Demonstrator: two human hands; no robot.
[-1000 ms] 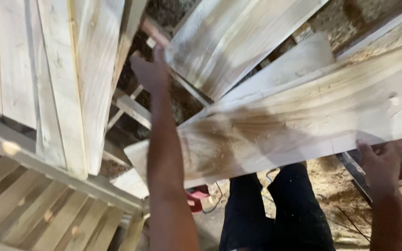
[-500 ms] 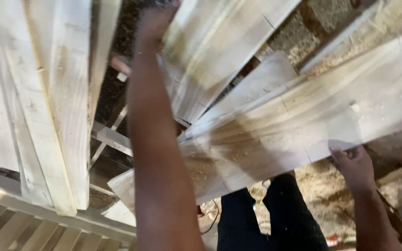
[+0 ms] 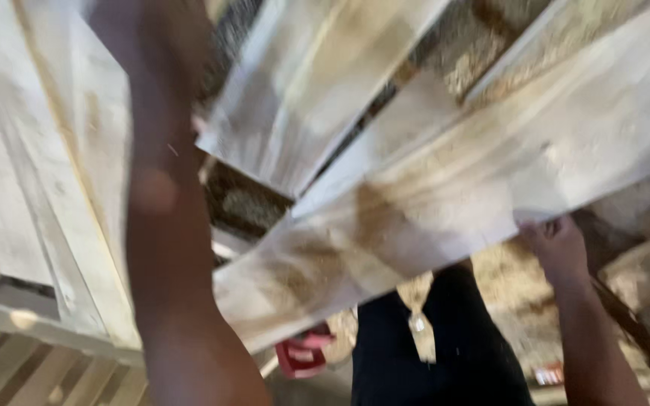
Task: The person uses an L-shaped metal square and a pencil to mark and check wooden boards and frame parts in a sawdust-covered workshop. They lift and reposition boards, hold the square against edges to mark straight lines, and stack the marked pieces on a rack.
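left hand cut off above, right hand [image 3: 558, 244] fingers behind blurred plank [image 3: 453, 195]

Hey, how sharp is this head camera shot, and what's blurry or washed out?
Head view: motion blur smears everything; the left forearm is a dark blur, its hand out of frame; the right hand under the long plank is soft-edged; pale boards at left look washed out.
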